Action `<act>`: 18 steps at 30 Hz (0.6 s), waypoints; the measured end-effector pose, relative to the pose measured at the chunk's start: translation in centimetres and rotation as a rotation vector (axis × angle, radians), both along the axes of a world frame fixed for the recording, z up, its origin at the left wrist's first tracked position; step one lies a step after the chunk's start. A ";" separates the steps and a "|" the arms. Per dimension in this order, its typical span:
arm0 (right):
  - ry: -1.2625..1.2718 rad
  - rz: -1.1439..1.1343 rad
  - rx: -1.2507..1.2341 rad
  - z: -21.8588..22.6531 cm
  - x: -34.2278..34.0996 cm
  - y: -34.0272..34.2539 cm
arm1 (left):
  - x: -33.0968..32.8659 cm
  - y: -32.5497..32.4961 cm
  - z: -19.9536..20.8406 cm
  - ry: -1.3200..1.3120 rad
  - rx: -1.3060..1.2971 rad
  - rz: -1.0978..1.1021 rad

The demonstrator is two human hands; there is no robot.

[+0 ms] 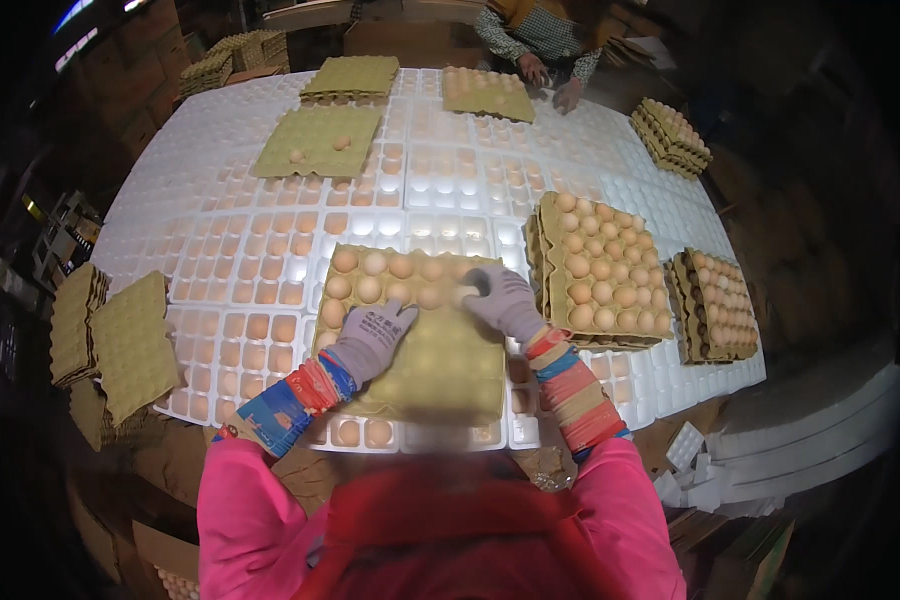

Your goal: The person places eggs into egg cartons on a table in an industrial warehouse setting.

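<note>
A pulp egg tray (420, 370) lies in front of me on top of white plastic trays; brown eggs (401, 265) fill its far rows, and its near cups are bare. My left hand (375, 335), in a grey glove, reaches over it, fingers curled down just below the second row. What those fingers hold, if anything, is hidden. At the tray's far right side, my right hand (507, 302), gloved alike, pinches a pale egg (465, 294) between thumb and fingers. Bright patterned cuffs cover both wrists.
White plastic trays (240, 260) of eggs cover the table. To the right stand stacked full pulp trays (610, 265) and another stack (715, 305). Bare pulp trays (135, 345) lean at left. A pulp tray with two eggs (320, 140) lies farther off. Across the table, another person's hands (567, 95) work.
</note>
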State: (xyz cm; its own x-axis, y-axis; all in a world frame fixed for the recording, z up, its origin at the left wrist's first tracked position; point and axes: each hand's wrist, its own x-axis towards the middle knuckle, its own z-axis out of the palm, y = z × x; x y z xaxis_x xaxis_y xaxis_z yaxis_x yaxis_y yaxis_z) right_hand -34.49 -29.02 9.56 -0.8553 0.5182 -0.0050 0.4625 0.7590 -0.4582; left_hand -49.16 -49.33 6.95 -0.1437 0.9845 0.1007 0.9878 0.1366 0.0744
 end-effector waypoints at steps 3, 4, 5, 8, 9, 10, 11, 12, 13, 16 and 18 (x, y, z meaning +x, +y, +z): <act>0.594 -0.289 -1.192 -0.1 4.0 2.2 | -3.1 -0.9 2.0 -0.503 0.096 0.072; 0.809 -0.259 -1.253 -0.3 4.0 1.8 | -4.0 -1.1 2.4 -1.154 0.172 0.124; 0.743 -0.231 -1.257 0.0 3.8 1.9 | -4.5 -1.7 2.9 -1.826 0.225 0.176; 0.323 -0.106 -0.806 2.0 1.1 2.6 | -4.2 0.1 4.8 -1.715 0.135 0.109; 0.160 -0.022 -0.008 1.7 -0.8 2.0 | -4.8 2.2 1.6 -0.799 0.389 -0.181; -0.072 -0.084 0.191 1.8 -2.3 1.1 | -3.3 3.6 2.8 -0.578 0.193 -0.059; -0.297 -0.069 0.379 1.5 -4.0 0.4 | -1.2 4.6 4.6 -0.338 -0.002 0.066; -0.373 -0.014 0.553 -0.8 -4.5 1.7 | 0.4 6.0 4.5 -0.089 -0.024 0.065; -0.536 0.134 0.567 0.7 -5.8 1.3 | 0.7 6.8 4.4 0.050 -0.146 0.073; -0.197 -0.060 0.298 2.2 -2.9 1.9 | 0.3 8.7 3.2 0.044 -0.177 0.071; 0.091 -0.196 0.120 3.7 2.7 1.8 | 0.6 7.6 4.0 -0.131 0.014 0.090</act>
State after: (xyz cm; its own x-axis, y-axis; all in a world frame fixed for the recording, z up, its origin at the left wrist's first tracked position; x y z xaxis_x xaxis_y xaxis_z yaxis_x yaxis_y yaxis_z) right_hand -31.76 -27.19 13.28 -0.7322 0.6667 0.1391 0.5673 0.7100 -0.4172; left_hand -48.58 -41.78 10.99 -0.2442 0.9656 0.0889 0.9533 0.2223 0.2043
